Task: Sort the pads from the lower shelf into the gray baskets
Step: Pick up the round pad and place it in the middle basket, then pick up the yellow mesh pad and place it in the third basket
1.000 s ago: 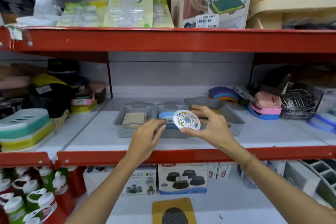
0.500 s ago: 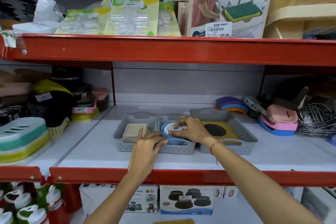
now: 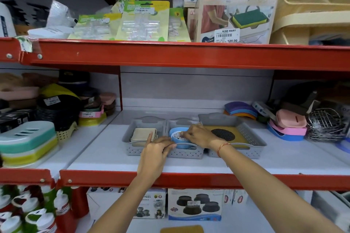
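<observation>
Three gray baskets stand side by side on the middle shelf. The left basket [image 3: 128,144] holds a beige square pad [image 3: 141,134]. In the middle basket [image 3: 186,154] lies a stack of round blue pads [image 3: 175,134] topped by a white patterned round pad [image 3: 177,137]. My right hand [image 3: 200,135] rests on that pad, fingertips pinching its edge. My left hand [image 3: 157,150] grips the front rim between the left and middle baskets, index finger pointing up. The right basket [image 3: 251,138] holds a mustard pad with a black mesh circle [image 3: 223,134].
A mustard pad [image 3: 181,229] lies on the lower shelf by product boxes [image 3: 195,204]. Soap dishes [image 3: 289,125] and a wire rack [image 3: 325,123] crowd the right. Stacked dishes [image 3: 26,140] and dark baskets fill the left. A red shelf beam [image 3: 170,55] runs overhead.
My right hand carried the white patterned round pad from in front of the baskets down into the middle basket onto the blue pads. My left hand settled on the basket rim.
</observation>
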